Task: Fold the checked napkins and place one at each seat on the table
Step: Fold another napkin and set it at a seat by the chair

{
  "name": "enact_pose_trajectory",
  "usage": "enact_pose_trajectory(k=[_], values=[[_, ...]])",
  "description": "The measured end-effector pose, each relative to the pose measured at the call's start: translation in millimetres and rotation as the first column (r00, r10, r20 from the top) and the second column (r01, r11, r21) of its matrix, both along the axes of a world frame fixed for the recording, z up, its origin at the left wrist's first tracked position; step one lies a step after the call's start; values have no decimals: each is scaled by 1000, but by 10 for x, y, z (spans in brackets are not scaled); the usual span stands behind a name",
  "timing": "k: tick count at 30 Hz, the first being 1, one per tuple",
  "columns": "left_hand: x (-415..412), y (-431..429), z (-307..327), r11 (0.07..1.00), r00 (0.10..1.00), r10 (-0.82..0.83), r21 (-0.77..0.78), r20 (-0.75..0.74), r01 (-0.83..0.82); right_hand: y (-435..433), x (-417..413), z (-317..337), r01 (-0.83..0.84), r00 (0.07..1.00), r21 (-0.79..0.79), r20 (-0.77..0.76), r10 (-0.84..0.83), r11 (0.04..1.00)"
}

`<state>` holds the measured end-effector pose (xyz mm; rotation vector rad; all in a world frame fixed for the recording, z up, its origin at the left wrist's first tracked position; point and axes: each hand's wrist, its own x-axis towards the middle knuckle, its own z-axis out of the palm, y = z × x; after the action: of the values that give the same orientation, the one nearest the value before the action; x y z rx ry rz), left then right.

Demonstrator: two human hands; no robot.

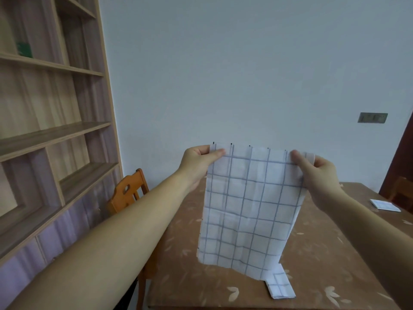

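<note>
The fingers [215, 154] of the left hand [196, 162] and right hand [317, 173] pinch the top corners of the checked napkin [248, 209], which hangs below them over the worktop [324, 253]; a slack pinch or uneven pull could drop a corner and skew the fold.

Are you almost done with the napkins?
Partway. A far folded napkin and a near folded napkin lie on the table. The left hand and right hand pinch the hanging napkin by its corners. It needs folding and a seat, perhaps by the orange chair.
</note>
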<state>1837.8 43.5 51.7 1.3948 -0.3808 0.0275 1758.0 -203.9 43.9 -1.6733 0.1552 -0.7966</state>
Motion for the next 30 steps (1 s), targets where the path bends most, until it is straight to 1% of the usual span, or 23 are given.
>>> enact_pose_trajectory(k=[4, 13, 18, 21, 23, 25, 27, 28, 30], values=[[37, -14, -44, 1000, 1000, 3, -18, 18, -2, -70, -18, -27, -50, 998, 54, -26, 51, 997], [60, -44, -35, 999, 1000, 12, -51, -16, -12, -108, -53, -11, -110, 992, 48, -62, 113, 993], [59, -95, -12, 993, 999, -13, -120, -50, 7, -139, -41, 39, -149, 989, 56, -18, 150, 987], [62, -108, -4, 990, 999, -14, -139, -30, 10, -209, -17, 24, -184, 982, 69, -25, 186, 981], [86, -90, -11, 990, 999, -35, -140, -20, 32, -228, -15, 27, -175, 984, 65, -30, 177, 983], [83, -82, -44, 989, 990, -133, -76, -38, 130, -270, -5, 44, -181, 982, 75, -36, 184, 981], [36, -119, -118, 974, 975, -214, 56, -63, 218, -304, -7, 86, -195, 979, 112, -32, 199, 975], [13, -147, -164, 967, 973, -222, 111, -68, 228, -322, -6, 110, -202, 978, 133, -31, 208, 970], [-15, -200, -239, 969, 979, -195, 146, -53, 201, -372, -13, 132, -202, 977, 164, -36, 211, 966]])
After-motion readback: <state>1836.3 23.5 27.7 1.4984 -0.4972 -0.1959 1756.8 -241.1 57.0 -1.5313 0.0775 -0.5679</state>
